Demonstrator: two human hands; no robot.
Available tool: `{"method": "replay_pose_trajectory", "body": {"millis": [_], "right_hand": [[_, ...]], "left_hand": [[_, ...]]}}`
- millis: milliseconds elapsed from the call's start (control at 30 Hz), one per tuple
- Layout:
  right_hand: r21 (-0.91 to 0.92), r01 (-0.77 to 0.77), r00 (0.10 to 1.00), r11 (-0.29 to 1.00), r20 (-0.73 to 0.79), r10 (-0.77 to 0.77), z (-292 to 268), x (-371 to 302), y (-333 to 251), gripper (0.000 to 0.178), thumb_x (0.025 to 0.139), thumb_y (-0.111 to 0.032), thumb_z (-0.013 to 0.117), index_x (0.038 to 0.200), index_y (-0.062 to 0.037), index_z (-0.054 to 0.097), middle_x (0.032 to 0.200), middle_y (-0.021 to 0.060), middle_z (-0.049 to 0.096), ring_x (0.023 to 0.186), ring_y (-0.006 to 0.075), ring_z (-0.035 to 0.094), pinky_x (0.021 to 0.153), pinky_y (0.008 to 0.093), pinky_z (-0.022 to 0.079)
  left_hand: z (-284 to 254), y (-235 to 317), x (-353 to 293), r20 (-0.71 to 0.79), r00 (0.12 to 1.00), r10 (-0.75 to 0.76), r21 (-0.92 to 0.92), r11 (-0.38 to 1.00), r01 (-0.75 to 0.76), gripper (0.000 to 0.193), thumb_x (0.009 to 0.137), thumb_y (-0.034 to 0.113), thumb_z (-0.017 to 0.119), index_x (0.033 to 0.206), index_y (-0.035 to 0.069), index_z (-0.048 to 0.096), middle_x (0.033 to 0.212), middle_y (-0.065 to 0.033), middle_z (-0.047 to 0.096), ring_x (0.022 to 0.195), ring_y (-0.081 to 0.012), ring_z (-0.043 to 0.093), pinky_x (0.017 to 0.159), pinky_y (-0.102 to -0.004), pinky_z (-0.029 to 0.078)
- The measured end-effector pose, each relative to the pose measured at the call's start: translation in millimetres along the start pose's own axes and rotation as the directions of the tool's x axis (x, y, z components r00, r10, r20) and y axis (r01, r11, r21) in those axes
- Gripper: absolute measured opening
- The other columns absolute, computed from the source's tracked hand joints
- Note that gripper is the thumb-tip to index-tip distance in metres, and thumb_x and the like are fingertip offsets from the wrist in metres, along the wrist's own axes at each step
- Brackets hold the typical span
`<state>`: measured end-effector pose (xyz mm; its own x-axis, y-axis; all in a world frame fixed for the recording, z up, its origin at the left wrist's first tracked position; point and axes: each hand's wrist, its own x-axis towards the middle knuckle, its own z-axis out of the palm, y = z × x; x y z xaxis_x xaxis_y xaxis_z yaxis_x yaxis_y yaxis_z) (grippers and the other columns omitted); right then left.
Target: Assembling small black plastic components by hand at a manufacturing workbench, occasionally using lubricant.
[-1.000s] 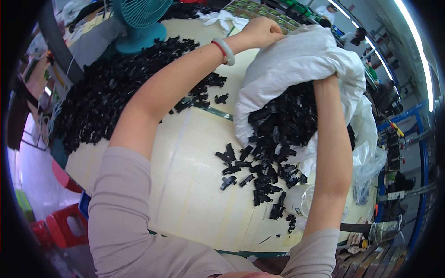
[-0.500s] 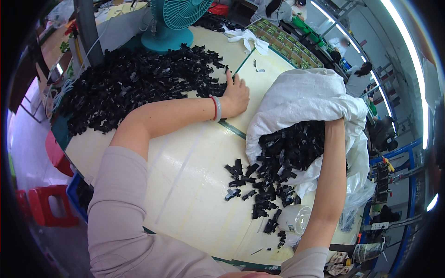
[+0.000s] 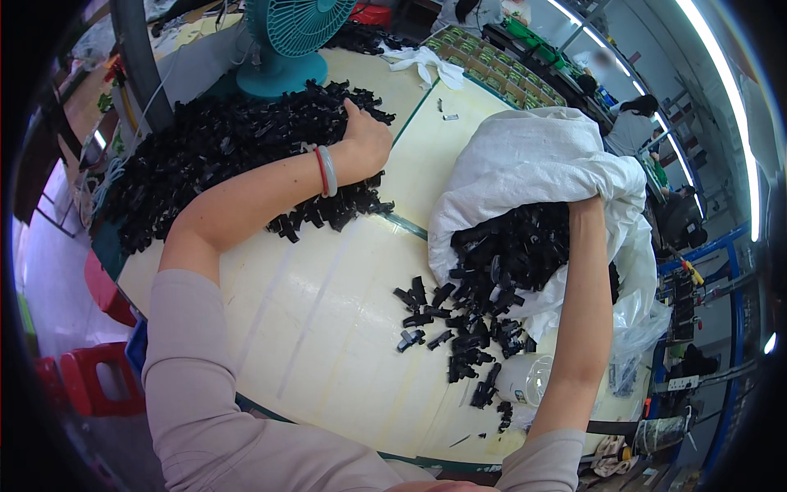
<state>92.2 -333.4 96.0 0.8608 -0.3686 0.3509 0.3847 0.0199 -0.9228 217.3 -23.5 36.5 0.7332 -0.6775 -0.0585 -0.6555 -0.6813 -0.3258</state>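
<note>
My left hand [image 3: 366,139] lies over the right part of a wide heap of small black plastic parts [image 3: 238,139]. One finger points outward and the others are curled in; whatever they hold is hidden. A red and a pale band circle that wrist. On the right, my right forearm [image 3: 584,312] reaches into the mouth of a white woven sack [image 3: 525,156]. The right hand [image 3: 586,209] is hidden past the wrist by the sack and parts. Black plastic parts [image 3: 525,246] fill the sack's mouth and spill onto the table [image 3: 328,328].
A teal fan [image 3: 283,74] stands behind the heap. White gloves [image 3: 425,64] lie at the table's back, beside trays of small green items [image 3: 492,66]. A white cup-like container [image 3: 520,379] sits near my right forearm. Red stools [image 3: 102,381] stand at left.
My left hand has moved left from the table's seam onto the heap, its fingers curling in. Parts now show below that wrist. My right arm stays in the sack.
</note>
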Motion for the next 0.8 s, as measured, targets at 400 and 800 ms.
{"method": "replay_pose_trajectory", "body": {"millis": [400,800], "right_hand": [[0.190,0.043,0.938,0.981,0.330,-0.105,2,10,21,0.030,0.095,-0.025,0.046,0.120,-0.0077,0.047,0.116,0.0073,0.053,0.106,0.0205,0.050,0.096,0.0352,0.041],[0.402,0.075,0.835,0.912,0.476,-0.278,-1,19,30,0.035,0.096,-0.026,0.043,0.126,-0.0088,0.041,0.124,0.0077,0.049,0.113,0.0209,0.047,0.100,0.0361,0.039]], "left_hand": [[43,-20,104,0.020,0.978,-0.207,-0.162,0.965,0.208,0.040,0.087,0.022,0.050,0.120,0.002,0.056,0.130,-0.0190,0.049,0.121,-0.0367,0.045,0.100,-0.0619,0.024],[-24,-2,53,-0.216,0.975,0.059,-0.644,0.742,-0.187,0.070,0.084,0.044,0.058,0.136,0.002,0.037,0.138,-0.0256,0.036,0.130,-0.0394,0.032,0.102,-0.0618,0.022]]}}
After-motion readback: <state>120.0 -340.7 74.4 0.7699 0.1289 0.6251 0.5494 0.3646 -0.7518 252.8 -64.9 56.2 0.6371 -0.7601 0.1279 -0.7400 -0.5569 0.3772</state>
